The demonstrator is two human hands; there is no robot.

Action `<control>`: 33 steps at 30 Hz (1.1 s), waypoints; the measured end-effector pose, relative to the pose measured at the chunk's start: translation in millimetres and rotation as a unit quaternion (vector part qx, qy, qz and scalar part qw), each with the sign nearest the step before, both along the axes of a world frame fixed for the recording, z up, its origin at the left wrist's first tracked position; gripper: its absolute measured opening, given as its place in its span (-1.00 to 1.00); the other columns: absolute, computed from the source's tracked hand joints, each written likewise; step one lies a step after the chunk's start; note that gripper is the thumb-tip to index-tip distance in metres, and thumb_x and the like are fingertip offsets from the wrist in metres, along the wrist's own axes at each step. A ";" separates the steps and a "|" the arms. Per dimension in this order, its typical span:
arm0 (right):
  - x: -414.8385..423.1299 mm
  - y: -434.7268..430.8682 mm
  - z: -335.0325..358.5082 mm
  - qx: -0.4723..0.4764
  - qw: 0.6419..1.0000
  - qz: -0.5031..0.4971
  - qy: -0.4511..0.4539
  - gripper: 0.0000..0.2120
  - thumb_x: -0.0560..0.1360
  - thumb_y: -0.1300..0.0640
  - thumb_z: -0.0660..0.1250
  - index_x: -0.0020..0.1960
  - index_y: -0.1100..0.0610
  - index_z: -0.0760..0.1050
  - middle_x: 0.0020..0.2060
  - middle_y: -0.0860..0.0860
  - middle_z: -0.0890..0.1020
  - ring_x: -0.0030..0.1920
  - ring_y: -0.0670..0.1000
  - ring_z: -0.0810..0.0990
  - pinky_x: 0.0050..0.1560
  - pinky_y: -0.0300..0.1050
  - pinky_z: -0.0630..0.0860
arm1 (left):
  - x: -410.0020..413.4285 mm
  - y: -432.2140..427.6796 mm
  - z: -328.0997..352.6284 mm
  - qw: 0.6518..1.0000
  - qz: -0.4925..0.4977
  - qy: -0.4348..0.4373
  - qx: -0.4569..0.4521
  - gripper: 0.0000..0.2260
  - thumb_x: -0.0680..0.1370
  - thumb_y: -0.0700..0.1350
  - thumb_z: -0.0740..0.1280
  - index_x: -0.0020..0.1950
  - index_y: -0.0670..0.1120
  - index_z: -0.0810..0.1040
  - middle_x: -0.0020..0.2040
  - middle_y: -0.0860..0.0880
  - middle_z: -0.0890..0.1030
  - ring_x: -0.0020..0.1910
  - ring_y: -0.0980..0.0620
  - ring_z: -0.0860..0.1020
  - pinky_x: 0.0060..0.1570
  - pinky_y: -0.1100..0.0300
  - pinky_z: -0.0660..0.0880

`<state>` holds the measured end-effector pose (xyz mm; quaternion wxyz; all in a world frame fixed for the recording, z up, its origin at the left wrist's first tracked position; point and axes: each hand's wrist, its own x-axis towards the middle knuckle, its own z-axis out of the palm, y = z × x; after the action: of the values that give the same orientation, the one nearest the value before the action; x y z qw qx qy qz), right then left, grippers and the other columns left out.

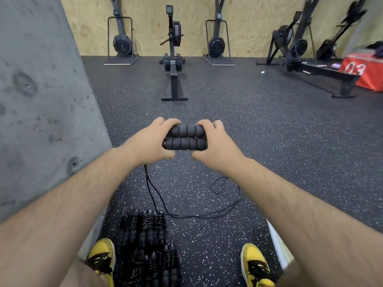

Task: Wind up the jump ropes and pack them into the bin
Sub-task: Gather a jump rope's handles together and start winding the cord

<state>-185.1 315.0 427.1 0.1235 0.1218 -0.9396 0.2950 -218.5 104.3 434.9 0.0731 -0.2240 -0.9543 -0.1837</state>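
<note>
Yellow and black shoes sit at the bottom of the view, the left shoe (pixel 102 258) at 7 o'clock and the right shoe (pixel 256 265) at 5 o'clock, on black rubber floor (pixel 269 125) flecked with white. Between them, nearer the left shoe, lies a pile of wound jump ropes (pixel 148 245), black handles and coils packed side by side. A pale edge (pixel 278 245) just outside the right shoe may be the bin's rim; I cannot tell.

A thin black cord (pixel 157 201) hangs from under the left hand, runs down toward the pile, sweeps right along the floor and ends in a small loop near 4 o'clock below the right wrist.

At the centre, both forearms reach forward and meet on two ribbed black foam handles (pixel 184 137), stacked one above the other and lying crosswise. The left hand (pixel 149 141) has its grip curled round their left ends, fingers over the top and thumb beneath. The right hand (pixel 217 146) has its grip curled round the right ends in the same way. The handles touch along their length.

A grey concrete wall (pixel 41 100) closes off the left side from 7 to 11 o'clock. Open floor spreads ahead and to the right. At 12 o'clock stands a rowing machine (pixel 174 59), with upright ski machines either side against a chipboard wall (pixel 149 17). At 2 o'clock lie more rowers and a red box (pixel 366 73).
</note>
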 end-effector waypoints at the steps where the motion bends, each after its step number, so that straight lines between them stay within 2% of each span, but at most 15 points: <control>1: 0.0 0.3 0.1 -0.002 1.000 0.000 0.001 -0.49 0.37 0.09 0.44 0.25 -0.05 0.31 0.08 -0.01 0.27 -0.14 0.04 0.53 0.00 0.05 0.56 | 0.6 0.5 -0.4 1.000 -0.004 0.005 -0.005 -0.34 0.37 -0.04 0.45 0.43 0.18 0.29 0.10 0.04 0.36 -0.02 -0.07 0.55 0.06 -0.05 0.53; 7: 1.6 -3.6 2.8 0.043 0.998 -0.026 0.023 -0.53 0.35 0.00 0.46 0.16 0.06 0.33 0.07 0.00 0.27 -0.16 0.11 0.54 -0.07 0.04 0.55 | 3.1 8.7 1.4 0.998 -0.002 0.044 -0.052 -0.23 0.45 -0.01 0.44 0.60 0.07 0.17 0.23 -0.01 0.34 0.01 -0.11 0.55 0.04 0.01 0.51; 11: 6.5 -4.8 7.1 0.100 0.993 -0.050 0.043 -0.53 0.35 -0.12 0.41 0.16 -0.01 0.34 0.03 -0.01 0.29 -0.15 0.15 0.54 -0.19 -0.07 0.45 | 5.8 15.1 1.8 0.993 -0.005 0.079 -0.084 -0.19 0.48 0.02 0.40 0.65 0.02 0.08 0.27 -0.07 0.36 0.09 -0.16 0.54 0.01 0.04 0.48; 15: 4.9 -4.3 4.9 0.160 0.983 -0.052 0.076 -0.53 0.35 -0.18 0.40 0.11 0.03 0.37 0.02 -0.02 0.35 -0.03 0.11 0.49 -0.19 -0.09 0.38 | 5.1 16.6 -0.9 0.989 -0.005 0.108 -0.097 -0.22 0.43 0.07 0.32 0.62 -0.06 0.17 0.23 -0.09 0.42 0.21 -0.18 0.47 0.09 -0.10 0.54; 18: 5.2 -4.8 5.7 0.174 0.980 -0.023 0.091 -0.54 0.37 -0.14 0.40 0.14 0.07 0.38 0.03 -0.01 0.46 0.04 0.11 0.49 -0.13 -0.07 0.41 | 7.0 17.0 -1.0 0.983 -0.023 0.143 -0.108 -0.27 0.39 0.07 0.29 0.55 -0.10 0.29 0.18 -0.05 0.47 0.18 -0.13 0.42 -0.03 -0.11 0.58; 21: 7.9 -2.3 10.9 0.149 0.985 0.007 0.089 -0.52 0.38 -0.08 0.41 0.20 0.08 0.38 0.03 0.02 0.50 0.01 0.13 0.52 -0.11 -0.08 0.35 | 10.3 14.4 0.7 0.974 -0.055 0.190 -0.113 -0.36 0.39 0.06 0.28 0.48 -0.03 0.36 0.14 0.01 0.49 0.12 -0.07 0.45 -0.19 -0.02 0.58; 24: 11.3 1.4 16.8 0.141 0.986 0.011 0.091 -0.60 0.36 -0.07 0.42 0.10 0.07 0.40 -0.04 -0.03 0.47 -0.03 0.09 0.53 -0.12 -0.10 0.32 | 13.8 10.9 2.2 0.973 -0.090 0.198 -0.081 -0.35 0.39 0.18 0.22 0.46 0.01 0.38 0.12 0.05 0.50 0.10 -0.02 0.46 -0.18 0.03 0.57; 26: 13.1 3.6 20.2 0.139 0.986 0.014 0.093 -0.59 0.36 -0.11 0.45 0.08 0.06 0.43 -0.04 -0.04 0.48 -0.02 0.07 0.53 -0.10 -0.11 0.35 | 15.8 9.4 3.6 0.974 -0.100 0.194 -0.067 -0.30 0.45 0.35 0.24 0.49 0.02 0.37 0.13 0.06 0.50 0.11 0.01 0.47 -0.10 0.06 0.54; 28: 14.4 5.7 19.9 0.108 0.989 0.022 0.094 -0.50 0.35 -0.14 0.49 0.17 0.05 0.44 0.04 -0.04 0.51 0.03 0.03 0.53 -0.04 -0.14 0.38 | 15.1 8.0 6.1 0.973 -0.102 0.195 -0.069 -0.23 0.46 0.49 0.17 0.51 0.03 0.35 0.14 0.04 0.51 0.12 -0.01 0.48 -0.03 0.03 0.54; 29: 15.8 6.7 19.7 0.060 0.993 0.031 0.093 -0.43 0.34 -0.11 0.52 0.25 0.05 0.42 0.10 -0.05 0.51 0.09 0.01 0.53 0.02 -0.16 0.40 | 14.3 7.1 7.6 0.973 -0.099 0.199 -0.067 -0.23 0.47 0.51 0.14 0.51 0.04 0.35 0.12 0.02 0.52 0.11 -0.03 0.49 -0.02 0.00 0.57; 31: 17.4 7.6 18.7 -0.090 0.992 0.045 0.075 -0.18 0.31 0.00 0.56 0.46 0.02 0.24 0.20 -0.06 0.46 0.19 -0.05 0.51 0.17 -0.17 0.44 | 13.1 5.0 11.9 0.973 -0.086 0.209 -0.052 -0.26 0.49 0.50 0.14 0.50 0.04 0.36 0.10 0.01 0.52 0.10 -0.06 0.50 -0.02 -0.07 0.57; 33: 17.2 9.0 16.8 -0.229 0.972 0.031 0.035 0.03 0.31 0.05 0.60 0.56 -0.07 0.01 0.21 -0.09 0.42 0.19 -0.10 0.51 0.17 -0.20 0.46 | 13.3 1.6 17.5 0.972 -0.071 0.222 -0.023 -0.29 0.50 0.48 0.17 0.48 0.04 0.37 0.09 0.00 0.53 0.09 -0.08 0.51 0.02 -0.06 0.55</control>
<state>-167.9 324.0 443.9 0.1720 0.1295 -0.8377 0.5019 -205.2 105.9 452.4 0.2644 -0.3284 -0.8999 -0.1118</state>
